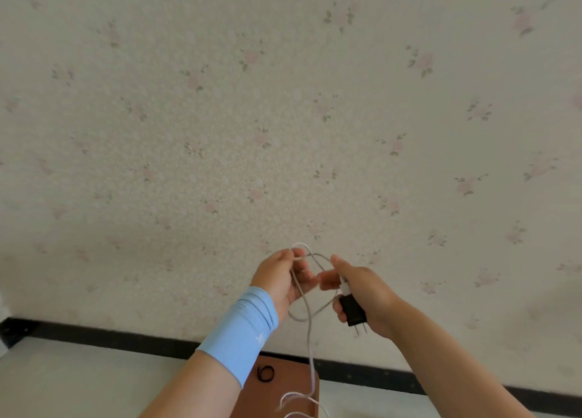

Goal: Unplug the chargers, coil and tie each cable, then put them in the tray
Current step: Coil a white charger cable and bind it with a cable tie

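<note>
Floral wallpaper (283,118) fills the far view, with both hands raised in front of it. The left hand (277,279) has its fingers (289,255) pinched together on a loop of the thin white charging cable (310,332). The right hand (371,291) is curled round the small black two-pin charger block (352,310), pins pointing down. From there the tail drops onto the flat brown tray (283,395) nearby, beside two black elastic bands (266,374). Only one loop so far, so coiling looks barely begun. The way to do it well: keep the block steady, lay even loops into the left pinch, and draw the slack up slowly so it doesn't kink.
</note>
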{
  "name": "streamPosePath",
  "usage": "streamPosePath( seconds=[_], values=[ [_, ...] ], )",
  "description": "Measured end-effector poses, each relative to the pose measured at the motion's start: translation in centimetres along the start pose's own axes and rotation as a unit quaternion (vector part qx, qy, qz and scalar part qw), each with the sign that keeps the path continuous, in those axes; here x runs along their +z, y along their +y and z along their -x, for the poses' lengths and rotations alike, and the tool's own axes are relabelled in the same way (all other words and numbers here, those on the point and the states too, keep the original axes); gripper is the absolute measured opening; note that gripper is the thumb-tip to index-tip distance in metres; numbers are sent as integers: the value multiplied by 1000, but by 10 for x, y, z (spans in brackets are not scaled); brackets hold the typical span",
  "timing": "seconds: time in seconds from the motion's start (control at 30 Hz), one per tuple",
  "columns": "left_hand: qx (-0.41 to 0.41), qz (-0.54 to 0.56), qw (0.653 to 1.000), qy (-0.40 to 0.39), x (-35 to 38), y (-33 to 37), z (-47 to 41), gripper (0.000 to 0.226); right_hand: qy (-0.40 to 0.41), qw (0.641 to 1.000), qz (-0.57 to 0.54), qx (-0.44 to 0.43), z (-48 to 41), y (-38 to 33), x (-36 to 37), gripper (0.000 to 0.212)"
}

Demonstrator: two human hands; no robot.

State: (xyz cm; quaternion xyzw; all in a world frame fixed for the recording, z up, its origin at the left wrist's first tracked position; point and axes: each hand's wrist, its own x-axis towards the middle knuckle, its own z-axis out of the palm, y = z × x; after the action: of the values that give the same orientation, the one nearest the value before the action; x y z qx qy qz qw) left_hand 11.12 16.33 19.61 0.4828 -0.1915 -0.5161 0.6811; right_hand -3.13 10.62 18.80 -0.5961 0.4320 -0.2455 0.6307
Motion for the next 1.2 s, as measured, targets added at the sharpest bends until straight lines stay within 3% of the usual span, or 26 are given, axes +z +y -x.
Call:
streamPosePath(
  seconds=[0.13,0.23,0.37,0.47,0.53,0.6,0.67,0.73,0.77,0.83,0.9,1.0,1.07,1.13,1.2],
  values=[
    [-7,217,976,35,-8,13,-13,31,-205,971,119,-3,9,0,5,46],
    [-7,285,958,39,-19,22,-21,27,-265,946,185,6,8,0,4,32],
    [90,274,953,87,-37,44,-27,27,-306,896,313,75,8,3,-3,26],
    [120,218,960,128,-51,50,-26,27,-303,895,316,84,6,5,-6,26],
    [101,103,978,149,-61,48,-28,24,-264,908,321,59,4,6,-8,29],
    [88,-151,968,178,-68,47,-30,33,-201,939,278,32,1,8,-6,31],
    [81,-440,871,202,-71,45,-30,59,-139,971,196,14,0,8,-5,31],
    [63,-586,778,218,-72,40,-27,72,-90,992,93,8,-1,5,-3,31],
    [42,-602,769,209,-72,38,-28,68,-73,996,41,9,-1,2,-2,30],
    [-31,-569,807,152,-64,34,-24,46,-52,998,-43,16,-1,-1,-1,29],
    [-97,-539,836,36,-48,30,-10,30,-46,994,-103,17,-3,-1,-1,28],
    [-120,-527,822,-181,-29,15,4,28,-42,984,-172,11,-6,-3,-2,27],
    [-127,-501,811,-276,-23,5,11,25,-37,980,-197,7,-7,-4,-2,28],
    [-94,-478,820,-301,-21,0,12,22,-24,983,-182,-6,-8,-3,-4,31],
    [-32,-411,879,-241,-17,2,8,25,-19,989,-145,-15,-8,-2,-7,35]
  ],
)
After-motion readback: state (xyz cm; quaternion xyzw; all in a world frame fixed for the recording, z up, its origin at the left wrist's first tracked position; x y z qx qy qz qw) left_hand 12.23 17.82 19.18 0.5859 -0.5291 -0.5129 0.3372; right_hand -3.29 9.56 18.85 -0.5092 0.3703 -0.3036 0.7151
